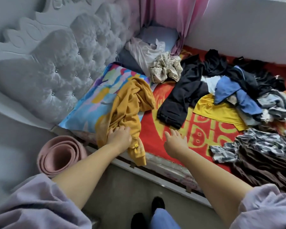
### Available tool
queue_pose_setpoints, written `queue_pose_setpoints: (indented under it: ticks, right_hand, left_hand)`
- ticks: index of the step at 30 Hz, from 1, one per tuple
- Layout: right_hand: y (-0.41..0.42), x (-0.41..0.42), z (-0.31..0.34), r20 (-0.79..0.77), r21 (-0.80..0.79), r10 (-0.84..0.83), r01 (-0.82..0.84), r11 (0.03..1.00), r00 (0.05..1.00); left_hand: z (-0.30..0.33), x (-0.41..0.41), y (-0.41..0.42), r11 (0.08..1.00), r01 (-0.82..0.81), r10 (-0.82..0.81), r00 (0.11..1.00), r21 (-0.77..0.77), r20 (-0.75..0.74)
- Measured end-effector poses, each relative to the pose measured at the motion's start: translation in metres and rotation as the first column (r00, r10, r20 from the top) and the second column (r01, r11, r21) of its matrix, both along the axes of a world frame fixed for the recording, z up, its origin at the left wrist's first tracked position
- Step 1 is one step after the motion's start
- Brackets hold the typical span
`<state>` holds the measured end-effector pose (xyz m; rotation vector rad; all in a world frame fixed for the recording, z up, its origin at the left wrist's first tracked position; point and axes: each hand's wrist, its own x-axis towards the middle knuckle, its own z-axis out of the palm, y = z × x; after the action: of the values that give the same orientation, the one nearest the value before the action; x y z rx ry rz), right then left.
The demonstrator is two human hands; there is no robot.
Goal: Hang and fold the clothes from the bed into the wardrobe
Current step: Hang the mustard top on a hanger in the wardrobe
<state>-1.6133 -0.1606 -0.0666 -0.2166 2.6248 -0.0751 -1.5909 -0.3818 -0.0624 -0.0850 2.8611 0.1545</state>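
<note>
mustard hoodie (129,103) gripped by left hand (120,136); right hand (176,140) spread.

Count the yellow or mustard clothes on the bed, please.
2. A mustard top lies partly on the colourful pillow, in the left hand's grip. A yellow shirt lies flat further right, partly under blue clothes. The heap may hide more.

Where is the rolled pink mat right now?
In the head view, the rolled pink mat stands on the floor at lower left, against the bed edge, beside the left forearm.
</note>
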Motion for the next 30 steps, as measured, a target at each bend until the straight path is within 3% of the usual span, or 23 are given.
queue_pose_setpoints:
  ticks: [11, 19, 23, 27, 30]
  right_hand:
    - [-0.047, -0.198, -0.052, 0.075, -0.013, 0.070, -0.069, 0.998, 0.995]
    - [-0.111, -0.322, -0.103, 0.114, -0.072, 0.027, -0.019, 0.997, 0.993]
    - [-0.141, -0.382, -0.140, 0.137, -0.101, -0.087, 0.101, 0.990, 0.987]
    - [-0.168, -0.431, -0.182, 0.052, -0.166, -0.230, 0.235, 0.958, 0.972]
    - [-0.184, -0.459, -0.213, 0.006, -0.236, -0.399, 0.389, 0.891, 0.917]
  left_hand:
    - [-0.044, -0.176, -0.046, 0.995, -0.088, 0.086, 0.996, 0.047, 0.039]
    - [-0.102, -0.303, -0.089, 0.983, -0.120, 0.111, 0.991, 0.136, 0.072]
    - [-0.149, -0.372, -0.109, 0.965, -0.162, 0.142, 0.984, 0.208, 0.105]
    - [-0.191, -0.422, -0.126, 0.939, -0.216, 0.204, 0.976, 0.268, 0.072]
    - [-0.228, -0.448, -0.136, 0.864, -0.330, 0.284, 0.943, 0.380, 0.174]
